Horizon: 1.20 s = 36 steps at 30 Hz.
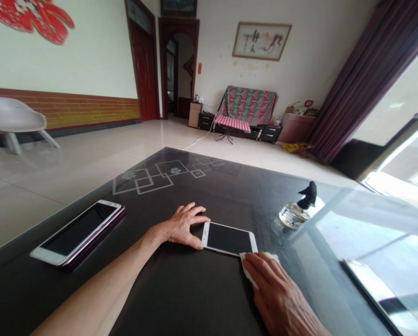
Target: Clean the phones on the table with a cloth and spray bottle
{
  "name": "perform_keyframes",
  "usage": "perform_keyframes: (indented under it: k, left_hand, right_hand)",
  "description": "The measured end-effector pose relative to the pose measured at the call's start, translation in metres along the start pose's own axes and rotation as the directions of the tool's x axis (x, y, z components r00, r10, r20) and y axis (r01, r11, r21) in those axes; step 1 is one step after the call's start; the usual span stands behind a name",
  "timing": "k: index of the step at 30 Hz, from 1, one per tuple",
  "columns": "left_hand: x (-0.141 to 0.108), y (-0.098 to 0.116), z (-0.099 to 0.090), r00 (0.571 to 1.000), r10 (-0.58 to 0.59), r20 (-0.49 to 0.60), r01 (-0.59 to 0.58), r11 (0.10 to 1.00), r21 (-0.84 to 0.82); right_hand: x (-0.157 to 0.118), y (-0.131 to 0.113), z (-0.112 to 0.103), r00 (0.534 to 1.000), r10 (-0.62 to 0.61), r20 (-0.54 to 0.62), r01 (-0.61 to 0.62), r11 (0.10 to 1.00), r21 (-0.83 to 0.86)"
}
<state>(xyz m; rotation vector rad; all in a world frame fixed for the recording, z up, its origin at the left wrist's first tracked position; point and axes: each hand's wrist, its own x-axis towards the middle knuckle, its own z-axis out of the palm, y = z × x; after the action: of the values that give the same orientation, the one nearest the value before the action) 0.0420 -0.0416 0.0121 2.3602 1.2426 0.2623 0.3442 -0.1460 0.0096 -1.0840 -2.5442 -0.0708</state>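
Note:
A white smartphone (229, 238) with a dark screen lies face up on the black table (180, 294). My left hand (183, 227) holds its left end, thumb at the near corner and index finger at the far one; the other fingers are spread. Pressed under the fingers of my right hand (279, 289) is a white tissue (244, 261), touching the phone's near right corner. The tissue is partly hidden by that hand. Beyond the phone, to the right, stands a clear spray bottle (294, 215) with a black trigger head.
At the left, another white smartphone (77, 233) rests on a pinkish flat item (100, 232). A further phone-like device (379, 291) lies near the right edge, reflecting window light. Past the table are a pale chair (12, 114) and a striped-cloth stand (232, 123).

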Motion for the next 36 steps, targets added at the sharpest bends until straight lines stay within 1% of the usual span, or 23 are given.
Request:
perform_keyframes:
  k: [5,9,14,19,23,28,33,36]
  left_hand:
    - [0.002,-0.002,0.001,1.000,0.004,-0.005,-0.003,1.000,0.006]
    - [0.003,-0.004,0.002,1.000,0.009,-0.013,-0.009,1.000,0.021]
    - [0.003,-0.005,0.003,1.000,0.007,-0.009,-0.007,0.999,0.034]
    - [0.003,-0.005,0.002,1.000,-0.004,0.011,0.004,0.999,0.037]
    - [0.003,-0.003,0.001,1.000,-0.012,0.014,0.011,0.999,0.031]
    - [0.001,-0.002,0.000,1.000,-0.015,0.026,0.015,1.000,0.012]
    - [0.001,-0.003,-0.001,0.999,0.002,0.040,-0.002,1.000,-0.005]
    - [0.001,-0.002,-0.002,0.999,-0.009,0.048,0.009,1.000,-0.007]
  right_hand:
    - [0.021,-0.011,0.001,1.000,-0.014,0.027,0.012,0.998,0.069]
    - [0.042,-0.020,0.007,0.998,-0.034,0.048,0.028,0.992,0.124]
    - [0.067,-0.033,0.015,0.999,-0.027,0.034,0.021,0.985,0.169]
    - [0.083,-0.040,0.020,0.997,-0.065,0.042,0.056,0.980,0.191]
    - [0.079,-0.036,0.019,0.996,-0.082,0.044,0.071,0.976,0.207]
    - [0.058,-0.021,0.012,0.997,-0.076,0.027,0.069,0.980,0.187]
    - [0.039,0.003,0.008,0.999,-0.026,-0.041,0.030,0.995,0.096]
    - [0.032,0.013,0.009,0.997,-0.011,-0.081,0.018,0.997,0.076]
